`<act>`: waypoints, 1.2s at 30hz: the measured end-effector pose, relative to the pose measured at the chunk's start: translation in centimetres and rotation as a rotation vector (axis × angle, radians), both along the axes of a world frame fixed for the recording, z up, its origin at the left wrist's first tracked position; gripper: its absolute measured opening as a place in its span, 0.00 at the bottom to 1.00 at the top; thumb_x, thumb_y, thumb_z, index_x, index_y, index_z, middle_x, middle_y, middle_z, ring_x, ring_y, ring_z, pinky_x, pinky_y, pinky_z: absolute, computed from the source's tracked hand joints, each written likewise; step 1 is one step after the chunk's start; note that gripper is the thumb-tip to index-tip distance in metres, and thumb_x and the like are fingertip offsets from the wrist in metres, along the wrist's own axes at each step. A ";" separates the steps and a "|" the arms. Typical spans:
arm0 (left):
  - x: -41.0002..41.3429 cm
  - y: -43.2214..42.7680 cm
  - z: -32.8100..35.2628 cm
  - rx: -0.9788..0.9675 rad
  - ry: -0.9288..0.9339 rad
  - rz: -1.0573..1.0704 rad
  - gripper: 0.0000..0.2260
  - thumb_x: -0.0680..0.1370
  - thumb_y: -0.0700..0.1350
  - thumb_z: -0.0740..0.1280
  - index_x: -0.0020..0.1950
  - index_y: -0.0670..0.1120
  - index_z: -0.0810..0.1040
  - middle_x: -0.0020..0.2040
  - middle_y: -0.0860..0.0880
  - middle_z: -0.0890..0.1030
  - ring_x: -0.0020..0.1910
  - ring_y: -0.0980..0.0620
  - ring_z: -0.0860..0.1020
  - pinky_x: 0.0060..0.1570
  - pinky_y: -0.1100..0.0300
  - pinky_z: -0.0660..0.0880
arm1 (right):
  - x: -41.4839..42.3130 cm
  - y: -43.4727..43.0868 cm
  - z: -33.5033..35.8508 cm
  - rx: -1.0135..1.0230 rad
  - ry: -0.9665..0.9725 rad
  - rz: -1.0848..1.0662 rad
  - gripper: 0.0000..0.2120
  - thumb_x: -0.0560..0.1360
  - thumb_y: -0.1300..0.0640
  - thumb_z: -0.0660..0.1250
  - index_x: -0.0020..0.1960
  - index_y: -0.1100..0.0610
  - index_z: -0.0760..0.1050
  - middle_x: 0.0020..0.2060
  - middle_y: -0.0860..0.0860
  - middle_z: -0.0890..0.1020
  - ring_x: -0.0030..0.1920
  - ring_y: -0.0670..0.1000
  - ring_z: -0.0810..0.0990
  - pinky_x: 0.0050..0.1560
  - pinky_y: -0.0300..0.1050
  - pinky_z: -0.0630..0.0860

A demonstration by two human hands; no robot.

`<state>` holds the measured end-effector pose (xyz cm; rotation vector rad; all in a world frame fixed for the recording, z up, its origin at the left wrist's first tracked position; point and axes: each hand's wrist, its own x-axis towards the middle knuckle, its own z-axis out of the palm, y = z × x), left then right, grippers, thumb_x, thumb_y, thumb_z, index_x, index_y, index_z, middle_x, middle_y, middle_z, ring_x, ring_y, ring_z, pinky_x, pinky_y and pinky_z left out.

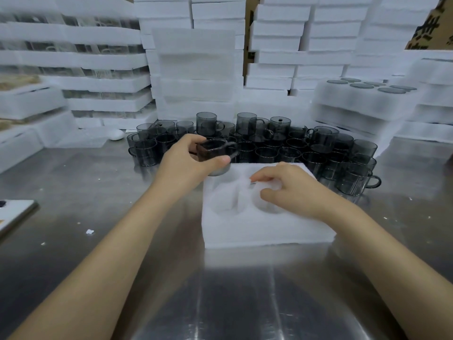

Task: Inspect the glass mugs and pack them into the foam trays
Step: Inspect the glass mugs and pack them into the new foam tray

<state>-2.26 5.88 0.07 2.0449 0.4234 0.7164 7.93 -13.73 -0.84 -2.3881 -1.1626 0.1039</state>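
Stacks of white foam trays (215,15) wall off the back of the grey brushed-metal surface (103,192), and at the far right edge brown cardboard (426,25) shows bold black characters, too cropped to read. In front of the stacks crowds a big cluster of smoky grey glass mugs (294,143), some stacked two high, handles pointing all ways. Nearer the person sits one white foam tray with round pockets (257,229), flat on the surface, its pockets showing no mugs. The right hand (291,190) rests on top of that tray, fingers curled loosely over the right-hand pockets, fingertips touching the foam, gripping nothing clear. The left hand (186,160) is just beyond the tray's far-left corner, thumb and fingers wrapped around a single smoky grey glass mug (214,153), held tilted just above the corner pocket. At the left edge lies a white flat slab (14,212), partly cut off.
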 end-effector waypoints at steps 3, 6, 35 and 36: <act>-0.3 -0.4 -0.1 0.132 0.059 -0.060 0.26 0.68 0.55 0.76 0.64 0.55 0.73 0.53 0.58 0.76 0.48 0.63 0.76 0.47 0.66 0.72 | -0.1 0.0 0.1 -0.022 -0.001 -0.001 0.16 0.73 0.53 0.65 0.58 0.40 0.76 0.58 0.47 0.76 0.56 0.49 0.74 0.61 0.48 0.71; -0.3 -0.5 0.2 0.132 0.098 -0.183 0.21 0.73 0.45 0.69 0.66 0.57 0.73 0.56 0.59 0.76 0.53 0.63 0.75 0.54 0.63 0.73 | -0.3 -0.1 0.2 -0.031 0.000 -0.004 0.16 0.73 0.53 0.64 0.59 0.40 0.75 0.55 0.47 0.75 0.54 0.49 0.74 0.59 0.49 0.71; 0.0 -0.5 -0.7 0.296 0.097 -0.272 0.16 0.79 0.38 0.63 0.66 0.48 0.76 0.72 0.50 0.70 0.70 0.58 0.67 0.68 0.60 0.66 | -0.8 0.0 0.4 -0.102 -0.046 -0.005 0.17 0.73 0.51 0.62 0.61 0.42 0.75 0.50 0.52 0.71 0.50 0.55 0.75 0.58 0.52 0.71; 0.0 -0.4 -0.7 0.331 0.113 -0.248 0.16 0.79 0.39 0.63 0.66 0.48 0.77 0.72 0.51 0.69 0.70 0.58 0.67 0.69 0.60 0.65 | -0.8 0.0 0.4 -0.104 -0.046 -0.007 0.17 0.73 0.51 0.62 0.61 0.42 0.75 0.50 0.51 0.71 0.51 0.55 0.74 0.58 0.52 0.71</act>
